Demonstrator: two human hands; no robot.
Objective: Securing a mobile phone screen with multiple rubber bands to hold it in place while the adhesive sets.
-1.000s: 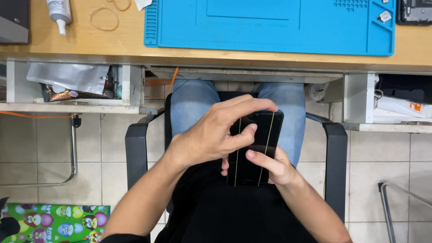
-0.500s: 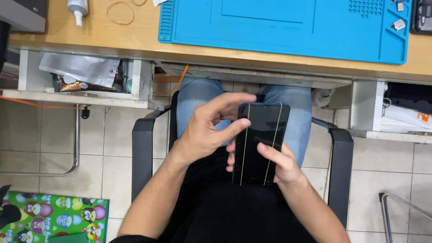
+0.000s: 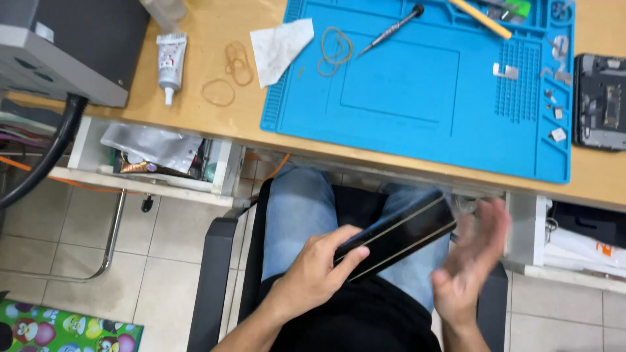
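Half a second ago both hands were on the dark phone over the lap; now only the left hand grips it, fingers wrapped round its lower end, while the right hand has come off and hangs open and blurred just right of it, fingers spread, touching nothing. The phone is a flat black slab with glossy faces and pale thin lines along its length; it has swung from near upright to a slant, its far end pointing up and right from the left hand, above the blue jeans.

Beyond both hands lies the wooden tabletop. Straight ahead of the left hand sits a blue rubbery mat with moulded trays and ridges; a slim metal screwdriver and looped rubber bands lie on it. Left of the mat are a crumpled white paper scrap and a small white tube with a red-marked label. Far ahead of the right hand rests an opened dark device.
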